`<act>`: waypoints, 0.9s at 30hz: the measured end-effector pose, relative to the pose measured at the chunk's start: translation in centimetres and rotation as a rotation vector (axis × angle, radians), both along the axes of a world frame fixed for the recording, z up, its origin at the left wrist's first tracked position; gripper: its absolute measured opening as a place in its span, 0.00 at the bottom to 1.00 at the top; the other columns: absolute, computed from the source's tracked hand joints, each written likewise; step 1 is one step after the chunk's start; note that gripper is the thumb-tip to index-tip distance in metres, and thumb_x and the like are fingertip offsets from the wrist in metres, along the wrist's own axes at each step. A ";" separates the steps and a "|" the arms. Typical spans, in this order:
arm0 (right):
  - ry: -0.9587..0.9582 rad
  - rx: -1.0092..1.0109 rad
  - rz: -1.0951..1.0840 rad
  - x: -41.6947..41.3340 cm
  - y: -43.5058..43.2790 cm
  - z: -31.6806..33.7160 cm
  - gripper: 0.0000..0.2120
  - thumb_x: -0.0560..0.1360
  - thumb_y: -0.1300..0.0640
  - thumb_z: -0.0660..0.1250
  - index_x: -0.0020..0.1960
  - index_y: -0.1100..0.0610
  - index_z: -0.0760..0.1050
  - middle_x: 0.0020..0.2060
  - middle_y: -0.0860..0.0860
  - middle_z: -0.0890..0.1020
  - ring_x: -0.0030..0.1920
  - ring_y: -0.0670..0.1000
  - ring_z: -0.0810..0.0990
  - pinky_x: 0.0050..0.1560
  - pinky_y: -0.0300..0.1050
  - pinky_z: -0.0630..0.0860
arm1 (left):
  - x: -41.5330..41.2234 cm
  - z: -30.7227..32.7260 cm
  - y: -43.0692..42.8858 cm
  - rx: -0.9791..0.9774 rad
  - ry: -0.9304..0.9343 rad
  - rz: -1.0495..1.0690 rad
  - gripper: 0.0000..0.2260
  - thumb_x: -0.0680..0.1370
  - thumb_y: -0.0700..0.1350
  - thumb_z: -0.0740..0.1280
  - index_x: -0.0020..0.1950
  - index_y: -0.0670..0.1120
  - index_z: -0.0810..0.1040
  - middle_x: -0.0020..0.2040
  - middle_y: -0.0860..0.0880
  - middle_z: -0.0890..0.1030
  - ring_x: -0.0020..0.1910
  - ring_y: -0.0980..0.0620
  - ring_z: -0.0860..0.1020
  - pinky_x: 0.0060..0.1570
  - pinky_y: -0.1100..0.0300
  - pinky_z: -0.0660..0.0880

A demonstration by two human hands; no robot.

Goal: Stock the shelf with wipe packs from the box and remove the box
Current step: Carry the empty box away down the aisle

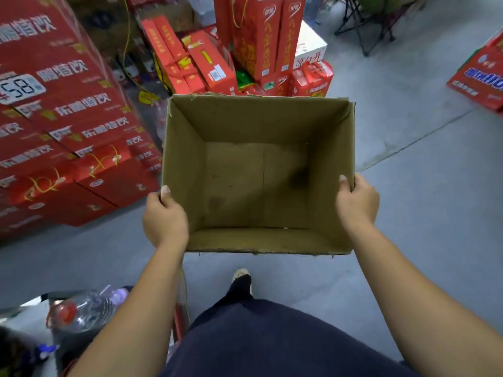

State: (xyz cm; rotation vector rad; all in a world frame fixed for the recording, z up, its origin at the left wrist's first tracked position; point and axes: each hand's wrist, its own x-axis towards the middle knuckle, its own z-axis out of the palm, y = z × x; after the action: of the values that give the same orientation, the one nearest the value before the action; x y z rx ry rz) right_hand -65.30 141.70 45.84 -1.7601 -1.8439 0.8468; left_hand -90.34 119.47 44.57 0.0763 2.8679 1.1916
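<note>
An open brown cardboard box (255, 126) hangs in the air in front of me, above the grey floor. Its inside is bare; no wipe packs show in it or anywhere else in view. My left hand (164, 220) grips the box's left wall near the near corner, thumb hooked over the rim. My right hand (358, 200) grips the right wall the same way, thumb inside the rim. No shelf is in view.
Stacked red drink cartons (62, 126) with a price tag fill the left. More red gift boxes (258, 42) stand just beyond the box. Red cartons (481, 77) sit at the right edge, a folding chair (367, 23) far back. Water bottles (81, 311) lie at lower left. My foot (241, 281) is below the box.
</note>
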 end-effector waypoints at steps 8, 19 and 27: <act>0.026 0.029 -0.032 -12.3 12.9 1.4 0.15 0.84 0.48 0.58 0.43 0.57 0.71 0.34 0.51 0.75 0.37 0.57 0.75 0.35 0.47 0.68 | -12.6 2.7 13.1 0.024 0.035 -0.036 0.18 0.86 0.53 0.56 0.46 0.41 0.73 0.41 0.41 0.76 0.42 0.40 0.73 0.40 0.51 0.64; 0.071 0.244 0.268 -32.0 35.5 7.4 0.12 0.83 0.47 0.59 0.54 0.51 0.79 0.43 0.52 0.83 0.43 0.57 0.80 0.44 0.52 0.80 | -24.9 5.1 30.3 0.102 0.017 0.282 0.20 0.87 0.54 0.54 0.54 0.39 0.76 0.52 0.36 0.80 0.50 0.35 0.76 0.44 0.50 0.64; 0.107 0.285 0.499 -47.6 46.7 11.6 0.13 0.82 0.48 0.61 0.55 0.54 0.80 0.46 0.55 0.85 0.48 0.61 0.81 0.47 0.51 0.75 | -33.7 7.3 37.3 0.157 0.063 0.477 0.21 0.86 0.56 0.53 0.52 0.40 0.76 0.46 0.38 0.79 0.44 0.39 0.74 0.42 0.50 0.66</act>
State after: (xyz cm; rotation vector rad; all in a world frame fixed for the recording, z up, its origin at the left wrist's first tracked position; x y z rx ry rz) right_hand -112.90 188.38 57.40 -1.0776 -2.2381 0.7816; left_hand -124.03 156.81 51.91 -0.6089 2.9316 1.5034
